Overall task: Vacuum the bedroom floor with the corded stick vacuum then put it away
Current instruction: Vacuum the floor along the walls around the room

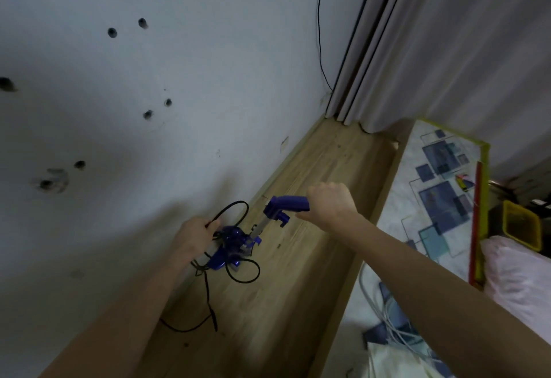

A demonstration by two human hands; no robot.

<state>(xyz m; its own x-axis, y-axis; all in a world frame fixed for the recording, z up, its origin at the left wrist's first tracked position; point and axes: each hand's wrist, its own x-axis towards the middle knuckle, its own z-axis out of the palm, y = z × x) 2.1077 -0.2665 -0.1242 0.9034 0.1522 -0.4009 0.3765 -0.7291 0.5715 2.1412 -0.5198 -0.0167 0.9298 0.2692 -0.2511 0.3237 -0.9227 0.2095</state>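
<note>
- In the head view, we look down a narrow strip of wooden floor (pixel 301 258) that runs between a pale wall (pixel 179 79) on our left and a bed (pixel 441 199) with a blue-squared cover on our right.
- The purple stick vacuum (pixel 235 243) stands upright on that strip, close to the wall, seen almost end-on from above, so its body sits low in the picture and its handle (pixel 287 202) points toward us.
- Our right hand (pixel 331 203) is wrapped around the rear end of the handle, fingers curled over it in a firm grip.
- Our left hand (pixel 195 236) is beside the vacuum's body, next to the wall, fingers closed around a loop of the black power cord (pixel 232 209).
- The rest of the cord lies in loose loops around the vacuum's base and trails across the floor toward us.
- Grey curtains (pixel 387 49) hang at the far end of the floor strip, and a thin black wire (pixel 319 35) runs down the wall just beside them.
- The wall carries several dark drilled holes (pixel 112 32).
- A yellow bin (pixel 521 225) sits at the far side of the bed, and a pink pillow (pixel 518 282) lies near it.
</note>
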